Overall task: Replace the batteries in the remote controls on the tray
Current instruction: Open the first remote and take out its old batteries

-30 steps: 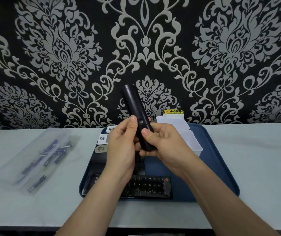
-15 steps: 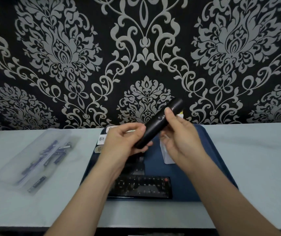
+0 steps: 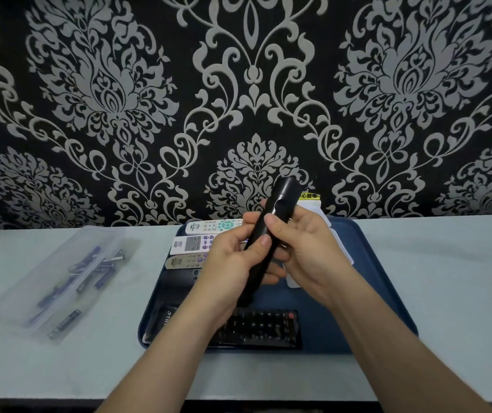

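left hand (image 3: 232, 263), right hand (image 3: 307, 251): both curled round tilted black remote (image 3: 282, 198) | beneath hands: blue tray (image 3: 372, 293) on pale tabletop (image 3: 447, 278) | beyond hands: black-and-silver damask wallpaper (image 3: 89, 114)

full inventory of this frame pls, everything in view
slim remote: 1, black, held tilted above the tray
white remotes: 2, white, tray far left
beige remote: 1, beige, tray, just nearer than the white ones
dark remote: 1, dark, tray left, partly hidden by the left hand
black remote: 1, black, tray near edge
tray: 1, blue, table centre
box: 1, whitish, tray far right, mostly hidden
case: 1, clear, table left
batteries: several, blue and dark, in the case
label: 1, yellow, wall behind the tray
table: 1, pale
wall: black and grey pattern
left hand: grips the slim remote
right hand: grips the slim remote
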A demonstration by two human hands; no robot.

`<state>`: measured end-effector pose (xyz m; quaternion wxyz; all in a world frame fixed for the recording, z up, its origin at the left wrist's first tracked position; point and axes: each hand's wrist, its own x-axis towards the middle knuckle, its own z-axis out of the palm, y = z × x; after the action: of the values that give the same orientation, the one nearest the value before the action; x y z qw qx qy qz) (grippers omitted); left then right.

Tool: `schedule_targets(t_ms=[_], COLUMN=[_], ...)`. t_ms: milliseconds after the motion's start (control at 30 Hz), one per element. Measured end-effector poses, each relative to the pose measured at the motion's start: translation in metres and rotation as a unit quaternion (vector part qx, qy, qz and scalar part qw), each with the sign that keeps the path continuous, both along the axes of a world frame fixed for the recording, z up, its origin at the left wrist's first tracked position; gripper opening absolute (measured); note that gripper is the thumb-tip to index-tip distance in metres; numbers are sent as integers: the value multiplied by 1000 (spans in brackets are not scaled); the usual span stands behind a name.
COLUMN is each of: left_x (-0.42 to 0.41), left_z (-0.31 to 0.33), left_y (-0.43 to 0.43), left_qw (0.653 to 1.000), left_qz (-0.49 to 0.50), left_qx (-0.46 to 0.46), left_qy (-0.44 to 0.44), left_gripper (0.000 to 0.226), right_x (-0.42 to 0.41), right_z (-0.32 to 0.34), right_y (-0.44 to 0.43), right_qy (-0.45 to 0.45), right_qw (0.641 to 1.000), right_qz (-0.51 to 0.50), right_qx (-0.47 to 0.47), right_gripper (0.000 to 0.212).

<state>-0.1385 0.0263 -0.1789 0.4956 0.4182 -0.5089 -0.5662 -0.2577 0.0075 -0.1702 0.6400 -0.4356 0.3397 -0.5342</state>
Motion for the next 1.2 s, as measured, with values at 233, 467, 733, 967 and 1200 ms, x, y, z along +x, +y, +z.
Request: schedule_targets(t_ms=[233,467,733,967,1200], left_x=[1,2,23,13,3], left_z=[-10,-11,-2,-25,-14], left_y=[-6,-6,-8,-11,-11], left_qw=[907,749,799,746,758], left_qz=[152,101,142,109,168], left_qx=[-163,-298,-195,-123,-252], left_qy=[-357,-584,-551,-646,-577], left_gripper=[46,51,32,36,22], right_x=[-2,2,-25,-32,-29], right_z=[-1,-5,-3,-13,-10], right_y=[-6,-7,-13,-14,-9], right_qy=[-71,-42,3,45,6], right_qw=[993,985,974,980,985], right_qz=[-98,-165,-226,-189,-165], right_qx=[11,21,3,34,42], right_gripper=[11,3,8,19,21])
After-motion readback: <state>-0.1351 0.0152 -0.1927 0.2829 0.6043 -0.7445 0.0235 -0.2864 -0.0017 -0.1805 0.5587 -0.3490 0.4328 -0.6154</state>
